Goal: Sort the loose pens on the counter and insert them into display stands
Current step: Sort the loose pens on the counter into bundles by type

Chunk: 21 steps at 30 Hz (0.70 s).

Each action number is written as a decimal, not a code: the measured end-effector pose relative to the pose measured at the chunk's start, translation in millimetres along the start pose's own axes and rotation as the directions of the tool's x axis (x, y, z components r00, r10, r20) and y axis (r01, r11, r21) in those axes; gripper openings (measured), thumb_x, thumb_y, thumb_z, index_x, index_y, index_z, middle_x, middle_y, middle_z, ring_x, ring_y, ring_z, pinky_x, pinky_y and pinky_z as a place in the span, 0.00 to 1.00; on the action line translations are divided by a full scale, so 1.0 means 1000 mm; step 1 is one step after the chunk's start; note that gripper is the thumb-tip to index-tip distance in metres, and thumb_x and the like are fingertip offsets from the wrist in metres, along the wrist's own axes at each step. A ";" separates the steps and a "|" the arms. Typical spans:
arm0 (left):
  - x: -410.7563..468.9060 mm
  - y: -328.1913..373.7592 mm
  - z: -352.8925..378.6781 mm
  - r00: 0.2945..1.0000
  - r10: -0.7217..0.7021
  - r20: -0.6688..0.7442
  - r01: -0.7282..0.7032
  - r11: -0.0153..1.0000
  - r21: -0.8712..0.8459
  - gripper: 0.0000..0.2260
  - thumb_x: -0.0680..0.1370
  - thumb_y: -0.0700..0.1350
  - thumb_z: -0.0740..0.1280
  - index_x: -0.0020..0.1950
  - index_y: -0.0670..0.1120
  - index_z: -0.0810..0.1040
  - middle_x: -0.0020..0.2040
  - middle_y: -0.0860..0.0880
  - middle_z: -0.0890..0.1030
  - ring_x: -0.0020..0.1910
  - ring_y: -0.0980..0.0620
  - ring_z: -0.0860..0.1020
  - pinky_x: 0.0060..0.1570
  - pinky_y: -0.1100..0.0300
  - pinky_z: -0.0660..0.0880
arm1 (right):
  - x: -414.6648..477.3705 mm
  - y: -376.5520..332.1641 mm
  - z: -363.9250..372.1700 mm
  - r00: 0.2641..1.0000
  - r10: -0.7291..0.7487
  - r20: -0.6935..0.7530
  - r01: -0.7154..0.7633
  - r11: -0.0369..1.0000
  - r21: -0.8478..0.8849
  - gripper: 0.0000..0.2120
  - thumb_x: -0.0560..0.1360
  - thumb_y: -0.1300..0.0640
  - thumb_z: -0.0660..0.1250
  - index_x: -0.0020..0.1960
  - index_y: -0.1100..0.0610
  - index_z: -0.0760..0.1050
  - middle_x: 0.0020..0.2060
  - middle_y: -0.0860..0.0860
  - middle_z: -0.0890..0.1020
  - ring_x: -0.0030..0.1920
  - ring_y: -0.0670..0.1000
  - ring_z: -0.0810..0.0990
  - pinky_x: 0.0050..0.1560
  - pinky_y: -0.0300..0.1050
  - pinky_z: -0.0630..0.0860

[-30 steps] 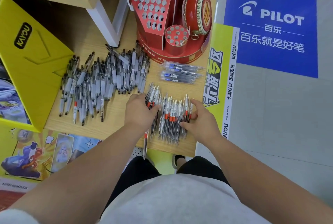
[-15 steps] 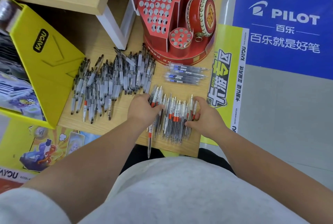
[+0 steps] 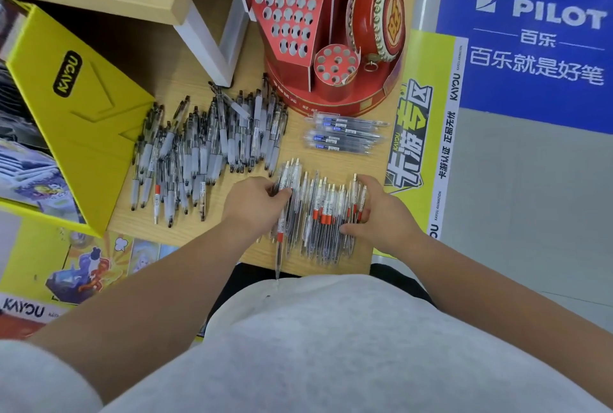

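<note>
I have both hands bracketing the row of clear plastic pens with red bands (image 3: 318,213) near the counter's front edge, at six o'clock from the red cardboard display stand (image 3: 318,31). My left hand (image 3: 253,205) pinches a few at nine o'clock; my right hand (image 3: 381,216) cups the three o'clock side, fingers curled. Light, stiff, slick barrels will roll, so I'd squeeze the bundle mid-barrel.

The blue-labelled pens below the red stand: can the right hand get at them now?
Probably yes. The blue-labelled pens lie bare on the counter, just beyond the right hand, with nothing between; it must first leave the red-banded pens.
</note>
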<state>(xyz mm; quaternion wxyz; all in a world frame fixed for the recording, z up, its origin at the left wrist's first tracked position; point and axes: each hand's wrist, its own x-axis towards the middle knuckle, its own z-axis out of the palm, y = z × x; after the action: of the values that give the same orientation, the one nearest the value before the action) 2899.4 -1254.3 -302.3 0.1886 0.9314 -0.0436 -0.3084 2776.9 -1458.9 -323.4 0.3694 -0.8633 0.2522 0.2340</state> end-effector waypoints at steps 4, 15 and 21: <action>0.003 0.006 -0.007 0.999 0.019 0.032 -0.021 0.999 0.039 0.15 0.76 0.59 0.70 0.37 0.55 0.68 0.41 0.48 0.81 0.41 0.48 0.82 0.46 0.50 0.82 | 0.004 0.006 0.002 0.999 -0.024 -0.035 0.025 0.999 0.030 0.38 0.75 0.46 0.74 0.78 0.49 0.58 0.35 0.52 0.80 0.36 0.49 0.78 0.36 0.46 0.72; 0.013 -0.006 -0.020 0.988 -0.012 0.152 0.025 0.996 -0.084 0.33 0.66 0.55 0.82 0.67 0.47 0.76 0.48 0.51 0.80 0.45 0.49 0.82 0.49 0.50 0.82 | 0.010 0.007 -0.001 0.997 0.041 -0.068 -0.034 0.994 0.106 0.41 0.69 0.48 0.79 0.76 0.49 0.61 0.33 0.50 0.80 0.36 0.45 0.78 0.35 0.42 0.70; 0.019 0.002 -0.013 0.999 -0.038 0.021 0.039 0.997 -0.059 0.24 0.71 0.63 0.75 0.52 0.43 0.79 0.43 0.45 0.82 0.40 0.49 0.79 0.40 0.55 0.77 | 0.012 0.007 0.000 0.997 0.054 -0.060 -0.047 0.993 0.107 0.38 0.69 0.46 0.79 0.72 0.49 0.63 0.34 0.52 0.81 0.36 0.48 0.79 0.34 0.44 0.71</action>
<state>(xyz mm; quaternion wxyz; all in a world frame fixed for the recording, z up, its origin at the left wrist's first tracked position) 2922.5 -1255.4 -302.7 0.2098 0.9229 -0.0183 -0.3222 2781.2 -1466.2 -334.2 0.4005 -0.8428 0.2974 0.2022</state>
